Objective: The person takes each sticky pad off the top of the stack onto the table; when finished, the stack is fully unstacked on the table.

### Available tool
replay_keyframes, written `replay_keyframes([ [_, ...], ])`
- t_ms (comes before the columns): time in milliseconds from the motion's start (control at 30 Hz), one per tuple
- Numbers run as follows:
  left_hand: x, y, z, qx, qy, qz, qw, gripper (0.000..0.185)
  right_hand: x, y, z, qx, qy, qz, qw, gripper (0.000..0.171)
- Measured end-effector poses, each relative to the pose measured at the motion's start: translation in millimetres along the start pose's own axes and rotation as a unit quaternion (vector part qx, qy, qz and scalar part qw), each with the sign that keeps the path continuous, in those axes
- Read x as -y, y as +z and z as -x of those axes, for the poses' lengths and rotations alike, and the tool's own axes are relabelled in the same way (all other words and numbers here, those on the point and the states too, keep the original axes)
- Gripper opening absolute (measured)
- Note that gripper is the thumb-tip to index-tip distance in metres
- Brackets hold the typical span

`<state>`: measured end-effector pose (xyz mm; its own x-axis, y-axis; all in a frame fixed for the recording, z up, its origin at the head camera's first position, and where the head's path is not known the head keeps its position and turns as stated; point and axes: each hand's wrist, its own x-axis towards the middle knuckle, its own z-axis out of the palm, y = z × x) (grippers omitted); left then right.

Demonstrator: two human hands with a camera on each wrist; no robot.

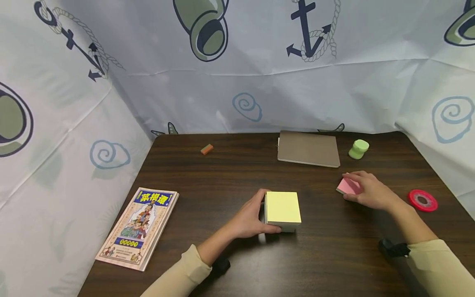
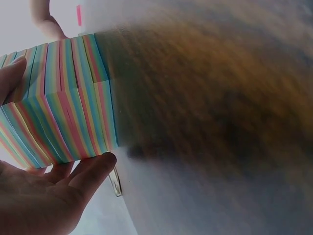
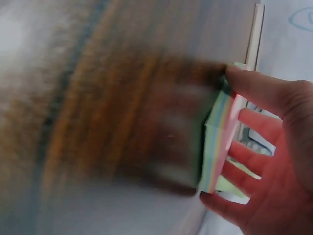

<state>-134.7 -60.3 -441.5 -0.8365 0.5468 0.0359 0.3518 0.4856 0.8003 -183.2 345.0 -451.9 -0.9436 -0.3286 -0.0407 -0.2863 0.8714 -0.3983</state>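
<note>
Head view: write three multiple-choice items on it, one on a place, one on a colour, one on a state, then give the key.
1. Where does the illustrated book lie?
A. Near left of the table
B. Far right corner
C. On the brown notebook

2. What colour is the tape roll?
A. Blue
B. Red
C. White

3. What is the left hand doing?
A. Hanging off the table
B. Gripping the yellow-topped note block
C. Pressing the eraser

Key: 1 A, it lies by the table's left edge; 2 B, the roll beside the right hand is red; 3 B, its fingers curl round the block's side.
</note>
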Motion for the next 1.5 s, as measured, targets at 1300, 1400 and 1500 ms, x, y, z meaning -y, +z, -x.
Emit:
replay_keyframes([
  [1300,1.6,-3.0,-1.7,0.014,0.007,0.002,0.9999,0.083,209,15,-5,-0.004,-0.259,0.007,0.966,0.074],
  [1400,1.9,-2.4,-1.3,0.014,0.009,0.007,0.9998,0.083,207,10,-2,-0.008,-0.244,0.003,0.970,0.074],
  [1500,2.2,-1.8,-1.0,0.012,0.015,0.010,0.9998,0.084,203,1,4,-0.023,-0.227,-0.008,0.974,0.072],
])
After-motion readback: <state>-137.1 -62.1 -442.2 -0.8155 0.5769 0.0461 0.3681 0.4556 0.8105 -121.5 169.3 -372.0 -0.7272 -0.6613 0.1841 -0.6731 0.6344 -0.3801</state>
